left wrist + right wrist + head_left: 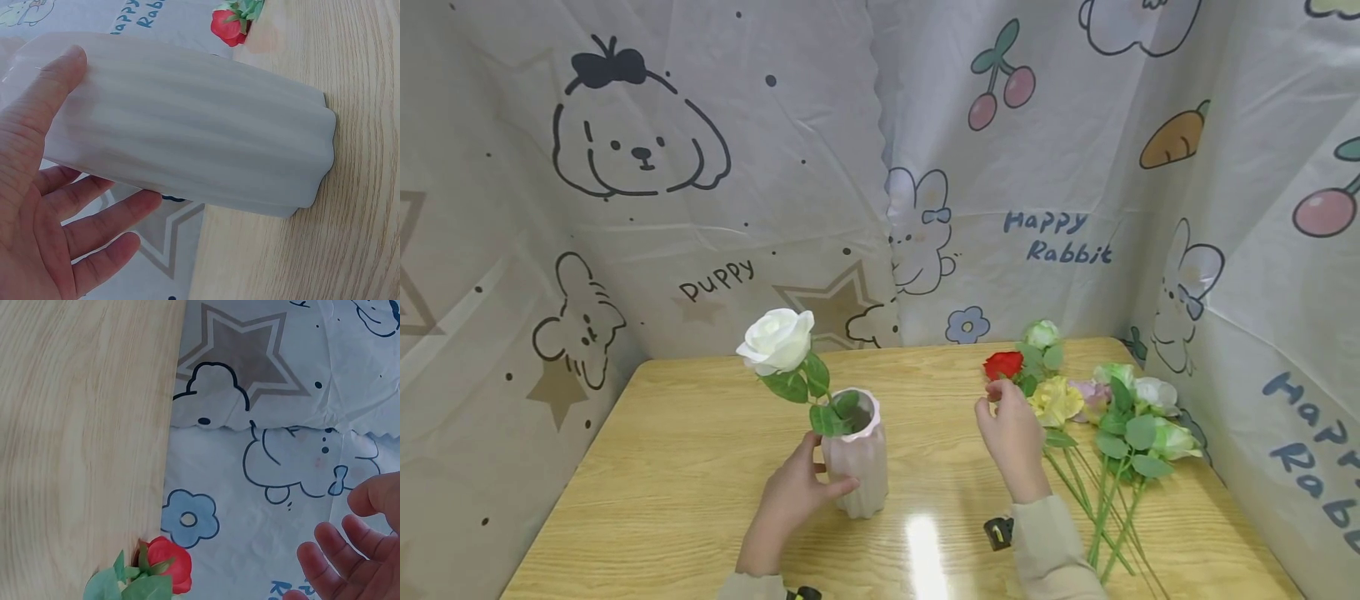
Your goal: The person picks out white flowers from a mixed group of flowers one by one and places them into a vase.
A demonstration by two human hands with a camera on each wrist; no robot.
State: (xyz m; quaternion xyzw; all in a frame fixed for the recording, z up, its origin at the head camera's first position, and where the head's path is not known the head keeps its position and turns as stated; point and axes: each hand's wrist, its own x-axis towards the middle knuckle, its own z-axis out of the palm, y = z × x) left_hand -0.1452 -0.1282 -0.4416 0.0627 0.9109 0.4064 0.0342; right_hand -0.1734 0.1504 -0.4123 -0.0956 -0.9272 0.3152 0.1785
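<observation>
On the wooden table (pixel 662 475) before you, a bunch of flowers (pixel 1120 423) lies at the right, and the vase (pixel 863 467) stands upright left of centre, its side gripped by your left hand (pixel 796 492). A white rose (pixel 777 342) leans out of its mouth, while your right hand (pixel 1013 432), fingers loosely bent and holding nothing, is near the red rose (pixel 1003 365).

Pale cartoon-print sheeting (pixel 820 167) behind a wood-grain table (pixel 662 467) with bright glare (pixel 925 550).
</observation>
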